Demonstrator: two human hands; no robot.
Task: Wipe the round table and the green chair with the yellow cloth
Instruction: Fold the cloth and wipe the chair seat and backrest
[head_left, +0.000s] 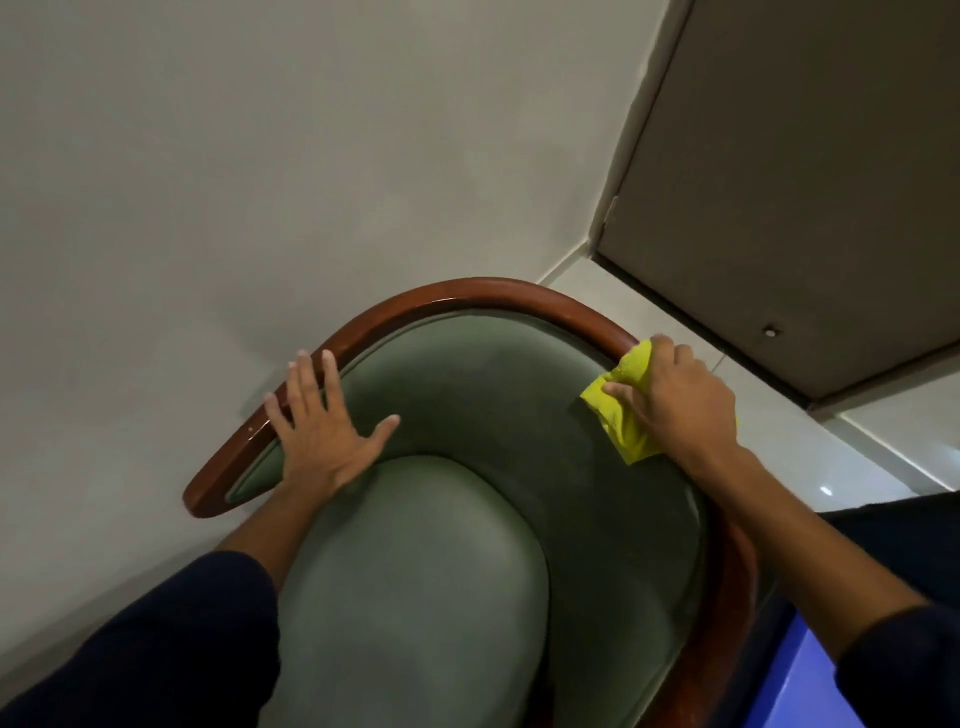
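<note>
The green chair (467, 405) fills the middle of the view, with a padded seat, a curved green back and a polished brown wooden rim (467, 296) along its top. My right hand (675, 400) presses the yellow cloth (623, 415) against the right side of the rim and backrest, fingers closed over it. My left hand (322, 421) lies flat with fingers spread on the left part of the rim and padding. The round table is not in view.
A pale wall (260, 156) stands right behind the chair. A grey door (805, 182) with its frame is at the upper right, above light floor tiles (779, 452). A blue object (821, 680) shows at the bottom right corner.
</note>
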